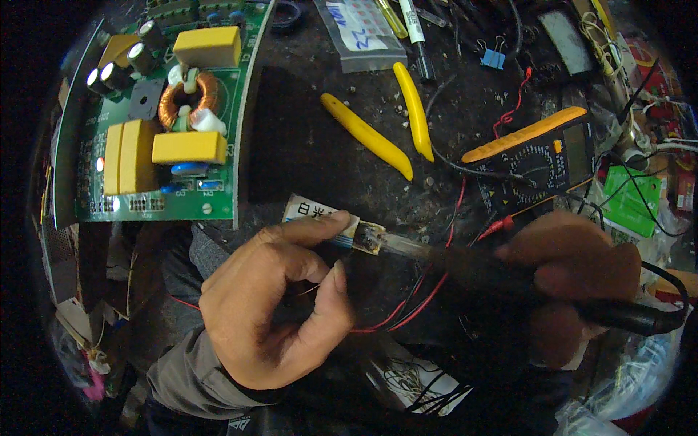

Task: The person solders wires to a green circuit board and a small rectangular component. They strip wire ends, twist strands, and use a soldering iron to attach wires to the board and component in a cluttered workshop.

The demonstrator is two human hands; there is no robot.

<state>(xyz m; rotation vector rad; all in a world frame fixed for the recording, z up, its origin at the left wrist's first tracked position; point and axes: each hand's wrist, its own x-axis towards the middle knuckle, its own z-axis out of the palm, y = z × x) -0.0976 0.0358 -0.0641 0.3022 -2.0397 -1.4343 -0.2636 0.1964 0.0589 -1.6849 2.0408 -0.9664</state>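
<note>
My left hand (283,305) is closed on a small white box (309,209) with blue stripes, the index finger lying over its top. Brownish, burnt-looking residue shows at the box's open right end. A thin wire shows near the left thumb; where it leads is hidden. In my right hand (574,269), smeared by motion, is a soldering iron (629,316) with a black handle. Its pale shaft points left, and the tip reaches the residue end of the box; whether it touches is too blurred to tell.
At the left stands a green circuit board (138,207) with a copper coil and yellow blocks. Yellow-handled pliers (371,138) lie beyond my hands. A multimeter (574,156) with red and black leads sits at right. A blue binder clip (493,58), marker (416,36) and plastic bag (361,36) are farther back.
</note>
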